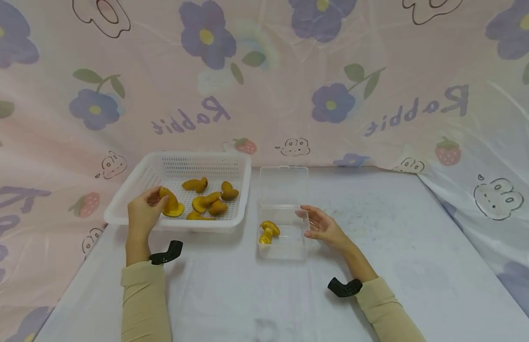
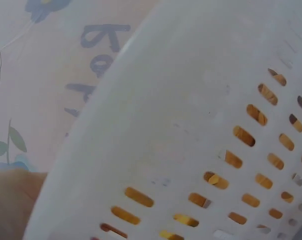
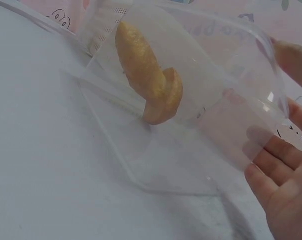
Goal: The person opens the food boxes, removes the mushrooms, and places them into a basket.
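My left hand (image 1: 146, 209) pinches a yellow mushroom (image 1: 172, 205) above the front left part of a white plastic basket (image 1: 213, 223). In the left wrist view the basket's wall (image 2: 156, 115) hides most of that hand (image 2: 13, 202); yellow shows through its slots. More mushrooms (image 1: 206, 202) lie in the basket. To its right stands a clear plastic box (image 1: 290, 251) with its lid (image 1: 283, 185) folded back. One mushroom (image 3: 146, 70) lies at the box's left side. My right hand (image 1: 326, 228) grips the right wall of the box, fingertips visible through the plastic (image 3: 231, 135).
A white cloth (image 1: 375, 228) covers the table. Behind it and at the sides hangs a printed curtain (image 1: 264, 95) with flowers, strawberries and lettering. The basket's back rim is close to the curtain. Each wrist carries a black camera mount (image 1: 344, 287).
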`<state>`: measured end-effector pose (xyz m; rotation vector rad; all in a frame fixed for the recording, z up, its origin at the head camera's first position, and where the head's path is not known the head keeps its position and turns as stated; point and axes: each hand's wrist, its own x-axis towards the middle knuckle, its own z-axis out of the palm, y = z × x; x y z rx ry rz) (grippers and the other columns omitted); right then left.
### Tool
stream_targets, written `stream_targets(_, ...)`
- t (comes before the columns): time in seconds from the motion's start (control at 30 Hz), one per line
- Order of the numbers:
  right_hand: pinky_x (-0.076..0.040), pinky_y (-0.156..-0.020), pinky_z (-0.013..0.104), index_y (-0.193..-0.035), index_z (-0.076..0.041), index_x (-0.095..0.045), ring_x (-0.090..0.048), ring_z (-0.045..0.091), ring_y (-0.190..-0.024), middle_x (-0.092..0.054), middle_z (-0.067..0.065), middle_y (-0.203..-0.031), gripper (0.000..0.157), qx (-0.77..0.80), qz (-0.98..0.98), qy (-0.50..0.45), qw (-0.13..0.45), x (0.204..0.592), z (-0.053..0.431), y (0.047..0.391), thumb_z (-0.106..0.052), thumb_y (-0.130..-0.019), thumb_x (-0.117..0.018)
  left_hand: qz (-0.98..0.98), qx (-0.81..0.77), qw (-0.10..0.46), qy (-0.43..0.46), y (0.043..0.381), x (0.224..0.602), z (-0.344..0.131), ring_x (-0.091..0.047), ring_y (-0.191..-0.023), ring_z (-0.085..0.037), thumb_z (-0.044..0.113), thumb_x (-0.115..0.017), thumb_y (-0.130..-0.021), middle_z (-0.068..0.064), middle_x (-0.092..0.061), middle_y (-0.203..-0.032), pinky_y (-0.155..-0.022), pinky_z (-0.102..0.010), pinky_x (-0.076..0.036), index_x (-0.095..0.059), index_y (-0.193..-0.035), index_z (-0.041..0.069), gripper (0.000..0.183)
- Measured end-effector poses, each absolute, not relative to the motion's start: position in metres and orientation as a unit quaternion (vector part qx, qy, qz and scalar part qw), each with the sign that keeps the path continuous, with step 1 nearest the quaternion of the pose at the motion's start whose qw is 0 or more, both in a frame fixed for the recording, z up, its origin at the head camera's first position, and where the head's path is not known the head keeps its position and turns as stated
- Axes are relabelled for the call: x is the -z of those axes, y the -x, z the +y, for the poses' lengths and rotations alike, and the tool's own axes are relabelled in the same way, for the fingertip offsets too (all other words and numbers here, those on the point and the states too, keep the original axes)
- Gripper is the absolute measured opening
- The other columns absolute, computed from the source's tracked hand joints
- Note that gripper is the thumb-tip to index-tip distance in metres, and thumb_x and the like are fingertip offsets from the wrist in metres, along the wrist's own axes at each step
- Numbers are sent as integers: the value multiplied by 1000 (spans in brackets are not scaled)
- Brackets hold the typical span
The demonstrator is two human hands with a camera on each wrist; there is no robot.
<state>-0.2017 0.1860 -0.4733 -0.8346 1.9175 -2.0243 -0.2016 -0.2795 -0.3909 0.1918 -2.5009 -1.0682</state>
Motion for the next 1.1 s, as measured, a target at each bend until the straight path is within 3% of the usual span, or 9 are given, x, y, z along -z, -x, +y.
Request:
stream_targets(0.1, -38, -109, 8, -145, 4, -29, -46, -6, -129, -50, -12, -137, 73, 692, 654, 282, 120, 474, 187, 203, -9, -86, -70, -907, 365, 199, -69, 203, 392, -279, -66, -98, -40, 10, -63, -92, -29, -67, -113, -65, 11, -31, -59, -126, -7, 38)
stream_targets(0.17, -37, -109, 8, -145, 4, -29, -46, -6, -130, -50, -12, -137, 73, 691, 655, 282, 120, 474, 187, 202, -10, -86, -70, -905, 364, 208, -70, 204, 393, -279, -68, -92, -34, 9, -63, -92, -29, -68, -110, -64, 11, -32, -60, -124, -8, 36)
stream_targets(0.27, -37, -109, 8, -145, 5, -29, -46, -6, -129, -50, -11, -136, 74, 690, 658, 278, 119, 473, 187, 202, -11, -86, -71, -890, 385, 235, -68, 206, 395, -279, -65, -80, -3, 6, -62, -91, -29, -69, -108, -66, 11, -34, -63, -120, -9, 32)
stream_targets(0.33, -37, -109, 7, -145, 5, -29, -46, -6, -129, -50, -11, -136, 75, 688, 660, 277, 117, 473, 186, 202, -11, -86, -71, -877, 401, 257, -66, 208, 396, -279, -54, -74, 16, 5, -62, -91, -29, -69, -107, -67, 12, -35, -64, -118, -9, 30)
stream_targets(0.4, -37, -109, 7, -145, 5, -29, -46, -6, -129, -50, -10, -136, 75, 689, 660, 276, 118, 472, 186, 202, -12, -86, -71, -864, 418, 274, -60, 208, 395, -279, -44, -71, 27, 4, -62, -91, -30, -69, -106, -68, 12, -35, -65, -116, -9, 28)
stream_targets(0.7, -38, -109, 8, -145, 6, -29, -47, -5, -129, -50, -10, -137, 74, 694, 650, 288, 116, 472, 187, 202, -9, -86, -70, -836, 475, 272, -42, 206, 386, -269, -53, -77, 24, 10, -61, -93, -24, -71, -108, -73, 6, -44, -67, -117, -3, 28)
stream_targets(0.83, -38, -109, 8, -145, 6, -29, -47, -5, -130, -50, -10, -137, 74, 694, 647, 294, 114, 472, 187, 202, -11, -86, -71, -833, 494, 246, -39, 204, 380, -260, -55, -78, 22, 14, -61, -94, 4, -73, -99, -74, 4, -46, -66, -120, 4, 29)
stream_targets(0.93, -38, -109, 8, -145, 6, -29, -46, -5, -130, -50, -10, -136, 74, 692, 648, 297, 113, 472, 187, 202, -12, -86, -71, -831, 504, 232, -26, 202, 376, -253, -57, -78, 21, 15, -61, -94, 25, -64, -89, -74, 4, -46, -66, -121, 3, 30)
stream_targets(1.1, -38, -108, 7, -145, 7, -28, -46, -7, -130, -50, -11, -136, 76, 691, 651, 293, 113, 473, 187, 201, -14, -86, -71, -832, 513, 211, 20, 197, 366, -236, -58, -79, 18, 14, -60, -95, 36, -60, -87, -75, 2, -48, -64, -121, -1, 31)
